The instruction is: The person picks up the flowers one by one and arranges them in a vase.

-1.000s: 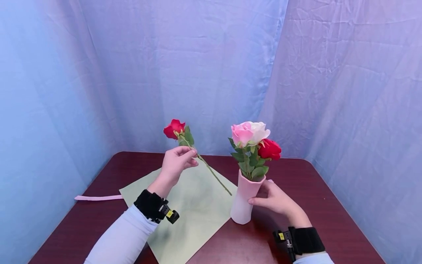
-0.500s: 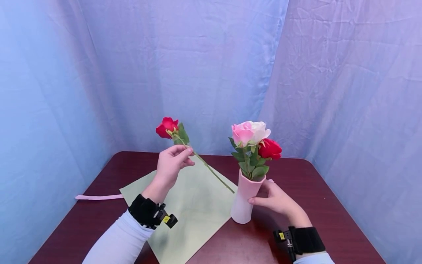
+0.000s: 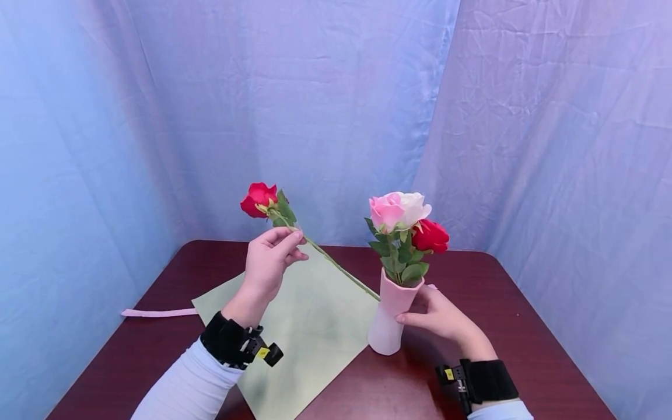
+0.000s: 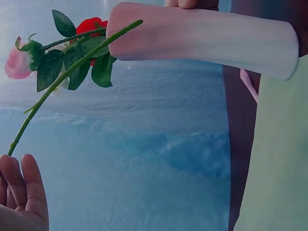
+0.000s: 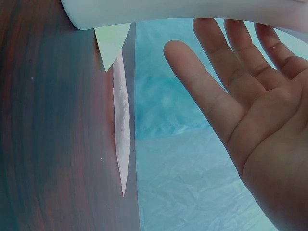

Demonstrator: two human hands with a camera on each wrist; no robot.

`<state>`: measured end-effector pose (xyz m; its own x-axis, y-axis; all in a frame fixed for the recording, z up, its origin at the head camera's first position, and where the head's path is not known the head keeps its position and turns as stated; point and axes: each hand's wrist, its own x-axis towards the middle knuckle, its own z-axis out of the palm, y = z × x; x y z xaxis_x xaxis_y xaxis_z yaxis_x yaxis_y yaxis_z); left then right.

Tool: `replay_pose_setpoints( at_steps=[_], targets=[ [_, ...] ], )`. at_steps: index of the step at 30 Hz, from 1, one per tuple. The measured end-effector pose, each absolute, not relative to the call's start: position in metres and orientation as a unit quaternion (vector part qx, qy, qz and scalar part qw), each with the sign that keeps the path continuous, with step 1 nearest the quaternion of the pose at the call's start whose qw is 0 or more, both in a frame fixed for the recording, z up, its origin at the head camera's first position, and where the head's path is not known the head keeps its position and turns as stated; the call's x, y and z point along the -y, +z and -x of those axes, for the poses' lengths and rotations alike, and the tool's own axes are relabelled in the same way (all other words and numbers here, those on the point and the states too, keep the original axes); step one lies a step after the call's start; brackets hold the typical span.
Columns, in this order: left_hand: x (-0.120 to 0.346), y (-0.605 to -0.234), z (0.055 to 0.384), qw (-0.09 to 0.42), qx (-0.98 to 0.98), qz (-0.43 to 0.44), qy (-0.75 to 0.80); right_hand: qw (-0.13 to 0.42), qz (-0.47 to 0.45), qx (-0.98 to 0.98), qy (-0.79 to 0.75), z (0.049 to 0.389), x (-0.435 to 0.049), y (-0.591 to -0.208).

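Observation:
In the head view my left hand (image 3: 270, 256) pinches a red rose (image 3: 259, 200) by its green stem, between thumb and fingers. The bloom points to the upper left. Its stem (image 4: 77, 82) slants to the right, and the cut end overlaps the vase just below the rim in the left wrist view. My right hand (image 3: 441, 318) holds the pink-and-white vase (image 3: 391, 315), thumb at the front and fingers partly hidden behind it. Upright in the vase stand a pink rose (image 3: 387, 211), a white rose (image 3: 415, 211) and another red rose (image 3: 430, 236).
A pale green sheet of paper (image 3: 310, 338) lies diagonally on the dark red table (image 3: 525, 350), left of the vase. A pink ribbon (image 3: 160, 313) sticks out from its left side; its other end (image 5: 122, 130) shows in the right wrist view. Blue-lilac curtains surround the table.
My left hand has moved left and slightly up with the red rose, and the stem now lies flatter, its end closer to the vase. The right hand and vase stay in place.

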<state>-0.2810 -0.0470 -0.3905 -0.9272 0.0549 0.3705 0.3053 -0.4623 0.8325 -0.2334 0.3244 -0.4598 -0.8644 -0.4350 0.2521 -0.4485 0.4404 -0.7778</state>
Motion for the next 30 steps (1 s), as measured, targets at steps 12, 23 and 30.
replay_pose_setpoints(
  at_steps=[12, 23, 30],
  targets=[
    [0.046, -0.388, 0.275, 0.090, 0.476, 0.174, -0.857, 0.005, -0.271, 0.843, 0.465, 0.235, -0.326, -0.461],
    [0.044, -0.385, 0.269, 0.131, 0.451, 0.169, -0.866, 0.014, -0.280, 0.844, 0.457, 0.237, -0.326, -0.462],
    [0.040, -0.379, 0.264, 0.143, 0.446, 0.180, -0.865, 0.016, -0.278, 0.846, 0.455, 0.236, -0.326, -0.462]
  ],
)
